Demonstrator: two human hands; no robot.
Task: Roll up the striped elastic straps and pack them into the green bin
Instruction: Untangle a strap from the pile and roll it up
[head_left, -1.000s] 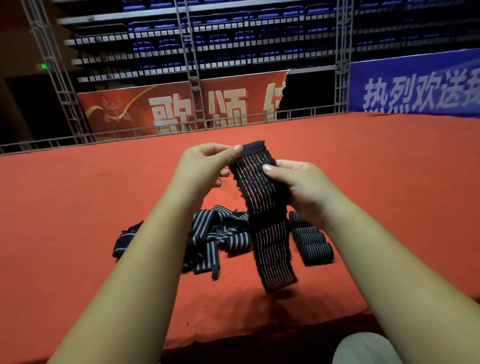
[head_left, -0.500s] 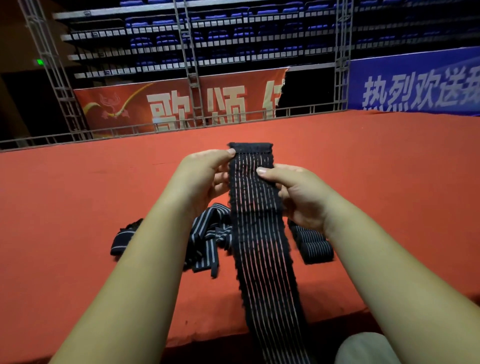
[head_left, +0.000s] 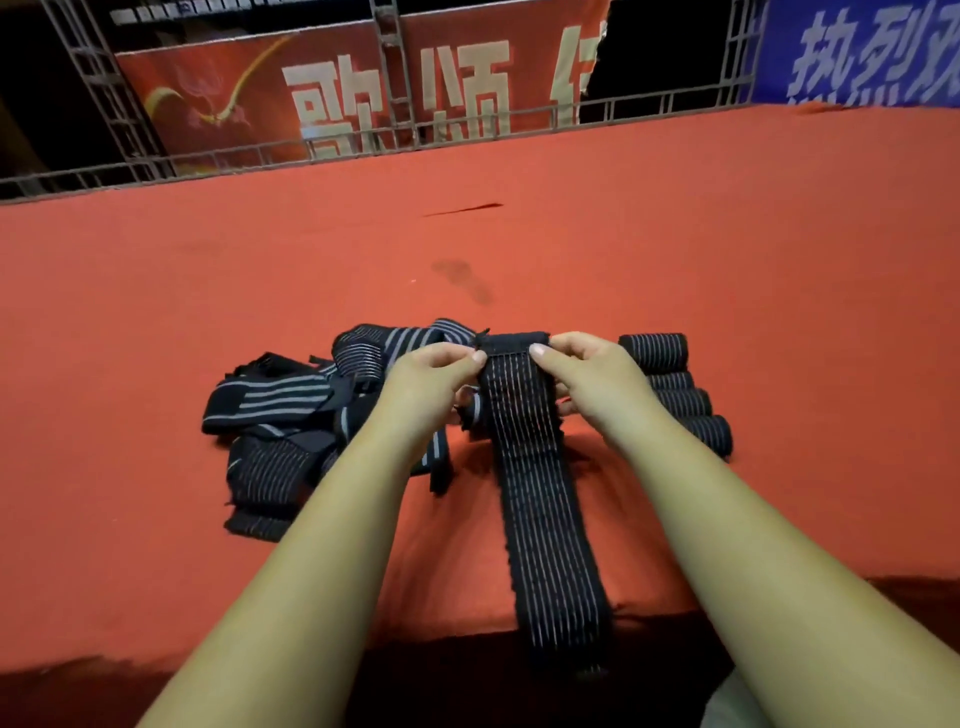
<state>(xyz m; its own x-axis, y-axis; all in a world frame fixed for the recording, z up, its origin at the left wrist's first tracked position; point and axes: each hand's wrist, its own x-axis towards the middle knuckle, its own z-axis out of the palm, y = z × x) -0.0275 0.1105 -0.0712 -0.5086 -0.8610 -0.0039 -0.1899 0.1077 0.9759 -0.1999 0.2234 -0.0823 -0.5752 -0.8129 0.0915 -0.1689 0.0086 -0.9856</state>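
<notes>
A long black elastic strap with thin pale stripes (head_left: 540, 499) runs from my hands toward me and hangs over the near edge of the red surface. My left hand (head_left: 431, 382) pinches its far end at the left corner, my right hand (head_left: 592, 384) pinches the right corner. A loose heap of unrolled striped straps (head_left: 291, 415) lies left of my hands. Several rolled straps (head_left: 685, 400) lie side by side right of my right hand. No green bin is in view.
The red carpeted surface (head_left: 519, 249) stretches far ahead, with a dark stain and a small tear near its middle. A metal truss railing (head_left: 395, 130) with red and blue banners stands at its far edge. The near edge (head_left: 156, 660) drops off below my arms.
My hands have lowered the strap's top end from mid-air down to just above the surface. The strap now trails flat toward me. The view has tilted down.
</notes>
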